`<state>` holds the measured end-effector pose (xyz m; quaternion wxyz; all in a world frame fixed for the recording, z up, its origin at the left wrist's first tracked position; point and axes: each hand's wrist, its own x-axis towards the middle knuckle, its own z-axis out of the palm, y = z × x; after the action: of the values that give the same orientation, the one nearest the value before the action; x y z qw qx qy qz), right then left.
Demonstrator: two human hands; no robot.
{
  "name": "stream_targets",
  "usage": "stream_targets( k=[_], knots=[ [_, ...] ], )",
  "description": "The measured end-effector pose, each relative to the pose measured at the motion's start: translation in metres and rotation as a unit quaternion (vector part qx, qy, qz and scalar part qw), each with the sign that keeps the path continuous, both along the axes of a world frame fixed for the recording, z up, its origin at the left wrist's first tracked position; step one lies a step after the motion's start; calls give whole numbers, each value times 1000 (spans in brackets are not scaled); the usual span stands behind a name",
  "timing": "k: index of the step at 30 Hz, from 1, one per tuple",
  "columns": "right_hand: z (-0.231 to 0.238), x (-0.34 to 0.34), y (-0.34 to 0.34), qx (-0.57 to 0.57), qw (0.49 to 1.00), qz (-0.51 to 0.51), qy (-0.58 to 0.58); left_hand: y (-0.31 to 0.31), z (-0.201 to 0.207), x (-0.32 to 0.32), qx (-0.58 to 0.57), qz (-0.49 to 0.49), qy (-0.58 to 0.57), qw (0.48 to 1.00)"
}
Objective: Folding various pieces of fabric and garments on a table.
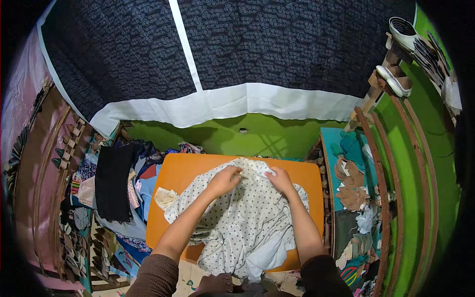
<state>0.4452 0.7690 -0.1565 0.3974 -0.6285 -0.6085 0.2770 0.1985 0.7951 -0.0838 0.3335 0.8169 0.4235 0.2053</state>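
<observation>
A white polka-dot cloth (pixel 237 215) lies loosely bunched over an orange table (pixel 161 218), its near end hanging past the table's front edge. Over its far left part is my left hand (pixel 225 182), fingers curved with a gap between thumb and fingertips; whether they touch the fabric is hard to tell. My right hand (pixel 281 180) pinches the cloth's far edge between thumb and fingers. A plain white piece of fabric (pixel 269 257) shows at the near right of the cloth. Beside its left side rests a small cream cloth scrap (pixel 165 198).
Folded clothes pile up left of the table, with a black cloth (pixel 115 183) on top. At the right, a teal surface (pixel 329 143) carries brown fabric pieces (pixel 350 185). Wooden rails (pixel 378 198) and white shoes (pixel 394 81) line the right wall. A dark patterned curtain (pixel 287 44) hangs behind.
</observation>
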Motion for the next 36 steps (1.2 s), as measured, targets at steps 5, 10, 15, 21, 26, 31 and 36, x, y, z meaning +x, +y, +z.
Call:
stream_targets(
  k=[5, 10, 15, 21, 26, 31, 36],
  knots=[
    [50, -39, -72, 30, 987, 145, -56, -23, 29, 23, 258, -198, 56, 944],
    [38, -52, -137, -15, 974, 111, -195, -66, -3, 8, 266, -281, 197, 901],
    [29, -43, -172, 120, 950, 15, -286, -108, -6, -22, 357, -234, 201, 882],
    [40, -55, -202, 206, 932, -65, -291, -172, -6, -42, 391, -177, 148, 891],
    [45, -73, -237, 153, 947, -66, -276, -234, -11, -66, 389, -180, 102, 898],
    [48, -106, -282, 146, 959, -55, -236, -297, -2, -105, 300, -156, 76, 938],
    [39, -145, -351, 101, 975, 3, -199, -354, -14, -143, 248, -220, 66, 941]
  ],
)
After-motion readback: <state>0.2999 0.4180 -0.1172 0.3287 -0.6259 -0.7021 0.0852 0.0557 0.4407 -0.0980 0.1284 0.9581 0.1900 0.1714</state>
